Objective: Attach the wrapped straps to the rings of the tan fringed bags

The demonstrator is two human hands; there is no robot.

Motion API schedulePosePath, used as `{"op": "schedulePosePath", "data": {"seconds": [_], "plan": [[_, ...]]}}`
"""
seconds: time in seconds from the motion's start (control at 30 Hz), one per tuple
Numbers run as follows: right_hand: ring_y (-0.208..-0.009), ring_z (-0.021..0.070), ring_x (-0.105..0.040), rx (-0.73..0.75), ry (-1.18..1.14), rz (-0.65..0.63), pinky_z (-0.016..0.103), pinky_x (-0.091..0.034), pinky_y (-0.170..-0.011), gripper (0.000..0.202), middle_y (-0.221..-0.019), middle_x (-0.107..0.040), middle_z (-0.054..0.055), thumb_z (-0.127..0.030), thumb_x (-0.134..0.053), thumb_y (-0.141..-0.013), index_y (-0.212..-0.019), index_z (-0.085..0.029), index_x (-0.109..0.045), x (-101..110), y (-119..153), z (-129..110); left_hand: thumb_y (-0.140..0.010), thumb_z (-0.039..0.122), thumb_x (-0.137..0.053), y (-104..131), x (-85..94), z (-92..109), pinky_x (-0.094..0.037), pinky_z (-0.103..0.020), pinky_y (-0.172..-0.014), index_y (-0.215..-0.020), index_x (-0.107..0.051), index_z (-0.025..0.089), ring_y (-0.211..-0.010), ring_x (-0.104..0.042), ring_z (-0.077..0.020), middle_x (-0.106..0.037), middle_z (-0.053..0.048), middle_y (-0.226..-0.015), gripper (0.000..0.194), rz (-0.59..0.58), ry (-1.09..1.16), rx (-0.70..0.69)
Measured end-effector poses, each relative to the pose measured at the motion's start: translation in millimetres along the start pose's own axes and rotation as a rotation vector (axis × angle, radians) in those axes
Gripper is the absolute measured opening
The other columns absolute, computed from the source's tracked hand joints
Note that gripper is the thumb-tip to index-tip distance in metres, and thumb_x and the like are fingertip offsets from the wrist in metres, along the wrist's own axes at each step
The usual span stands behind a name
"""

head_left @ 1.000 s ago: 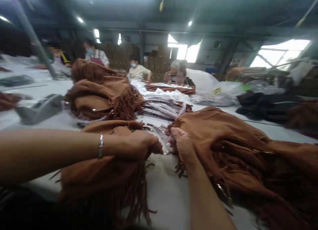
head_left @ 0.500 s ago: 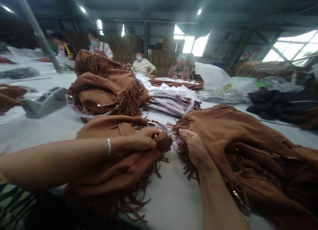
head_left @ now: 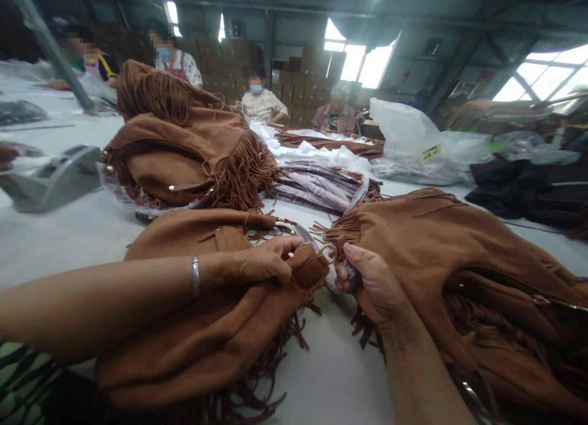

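Observation:
My left hand (head_left: 271,261) grips a brown leather tab (head_left: 307,266) at the right edge of a fringed brown bag (head_left: 184,345) lying in front of me. A metal ring (head_left: 327,252) shows between my hands, at the tab's end. My right hand (head_left: 370,281) pinches a small brown strap end (head_left: 339,246) by the ring, with some clear plastic under its fingers. Beside my right forearm lies another fringed brown bag (head_left: 413,229), its opening toward the lower right.
Stacked fringed bags (head_left: 184,149) stand at the back left, near a grey tape dispenser (head_left: 55,179). Wrapped straps (head_left: 316,186) lie mid-table; plastic bags (head_left: 404,131) and black material (head_left: 509,186) are at the right. Several people sit across the white table (head_left: 331,357).
The view has shifted slightly, and the near bag and both hands look a little larger. The ring between my hands shows more clearly. Both hands keep their hold.

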State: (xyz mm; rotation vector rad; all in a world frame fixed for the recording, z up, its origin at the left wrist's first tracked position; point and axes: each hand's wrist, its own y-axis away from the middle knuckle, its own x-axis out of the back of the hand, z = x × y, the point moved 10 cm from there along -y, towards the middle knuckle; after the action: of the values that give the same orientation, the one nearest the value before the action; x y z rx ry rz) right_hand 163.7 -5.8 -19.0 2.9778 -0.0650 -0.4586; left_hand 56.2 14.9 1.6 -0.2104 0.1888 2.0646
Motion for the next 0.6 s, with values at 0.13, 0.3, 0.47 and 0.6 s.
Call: {"op": "schedulePosePath", "data": {"seconds": [0.13, 0.3, 0.47, 0.6], "plan": [[-0.039, 0.0062, -0.039, -0.019, -0.102, 0.052, 0.02, -0.035, -0.043, 0.028, -0.046, -0.048, -0.005, -0.041, -0.065, -0.077, -0.072, -0.015, -0.058, 4, 0, -1, -0.048, 0.004, -0.052, 2, -3.2, 5, -0.044, -0.026, -0.069, -0.079, -0.05, 0.015, -0.076, -0.057, -0.0151, -0.059, 0.0, -0.081, 0.033, -0.039, 0.097, 0.005], [-0.04, 0.0053, -0.04, 0.0, -0.166, 0.122, 0.02, -0.036, -0.043, 0.026, -0.048, -0.047, -0.007, -0.035, -0.075, -0.068, -0.073, -0.013, -0.062, 3, 2, -3, -0.047, 0.0, -0.05, 3, 1.7, 7, -0.045, -0.025, -0.071, -0.087, -0.056, 0.012, -0.079, -0.06, -0.0156, -0.063, -0.003, -0.086, 0.042, -0.029, 0.175, -0.007], [-0.043, 0.0054, -0.042, 0.044, -0.14, 0.118, 0.018, -0.035, -0.041, 0.022, -0.053, -0.052, -0.005, -0.025, -0.079, -0.061, -0.073, -0.014, -0.063, -6, 2, 1, -0.044, -0.001, -0.05, -1, 0.8, 3, -0.048, -0.026, -0.072, -0.088, -0.061, 0.011, -0.079, -0.063, -0.0173, -0.068, -0.005, -0.088, 0.047, -0.041, 0.287, 0.011], [-0.049, 0.0053, -0.046, 0.097, -0.145, 0.188, 0.017, -0.037, -0.044, 0.022, -0.062, -0.059, -0.003, -0.022, -0.079, -0.06, -0.075, -0.014, -0.065, -5, 1, 5, -0.046, 0.0, -0.051, -1, -1.9, -2, -0.048, -0.026, -0.074, -0.095, -0.063, 0.012, -0.083, -0.064, -0.0177, -0.069, -0.005, -0.091, 0.052, -0.092, 0.326, 0.021]]}}
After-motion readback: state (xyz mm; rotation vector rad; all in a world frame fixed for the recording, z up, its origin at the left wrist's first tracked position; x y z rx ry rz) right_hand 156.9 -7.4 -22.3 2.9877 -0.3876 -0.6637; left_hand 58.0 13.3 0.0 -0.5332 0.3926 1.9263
